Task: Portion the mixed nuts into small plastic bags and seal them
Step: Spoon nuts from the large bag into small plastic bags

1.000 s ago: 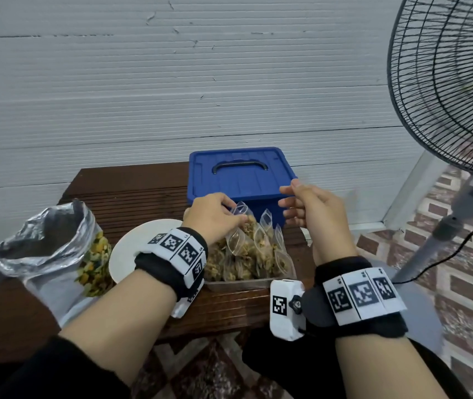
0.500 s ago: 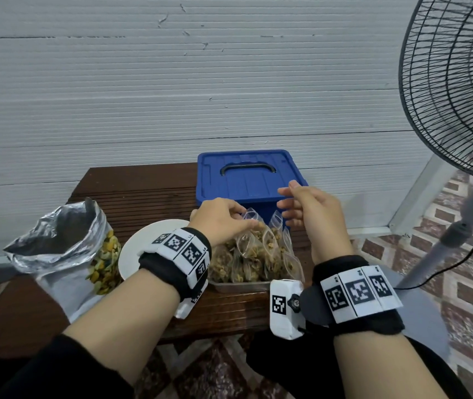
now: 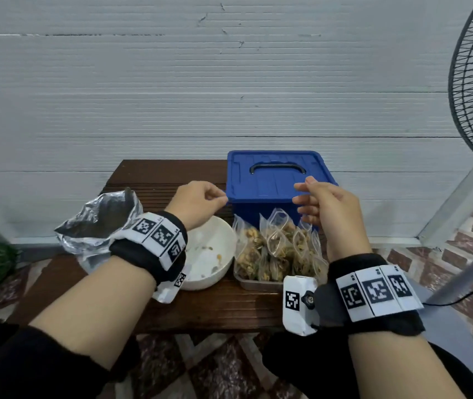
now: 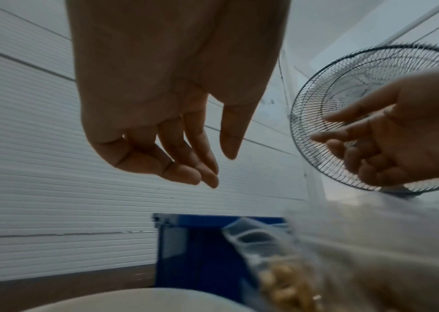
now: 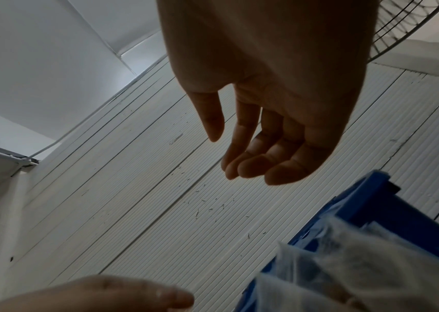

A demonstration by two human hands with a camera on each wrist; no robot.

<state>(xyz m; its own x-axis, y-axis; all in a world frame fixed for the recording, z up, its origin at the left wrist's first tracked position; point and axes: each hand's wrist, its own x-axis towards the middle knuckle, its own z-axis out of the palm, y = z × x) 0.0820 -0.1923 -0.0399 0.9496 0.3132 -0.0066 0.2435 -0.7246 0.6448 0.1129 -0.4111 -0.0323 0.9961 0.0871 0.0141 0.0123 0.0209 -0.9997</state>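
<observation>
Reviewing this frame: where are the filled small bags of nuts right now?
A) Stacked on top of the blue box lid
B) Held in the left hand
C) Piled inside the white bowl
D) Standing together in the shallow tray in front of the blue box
D: the head view shows the filled bags packed upright in the tray before the blue box; the white bowl holds only scraps, and both hands are empty.

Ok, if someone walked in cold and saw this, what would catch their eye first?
Probably the bright blue box at the table's back edge, with both hands raised empty before it, left hand and right hand, fingers loosely curled. Next, the tray crammed with clear bags of nuts just in front of the box. To the left sit a nearly empty white bowl and a crumpled open foil bag.
</observation>
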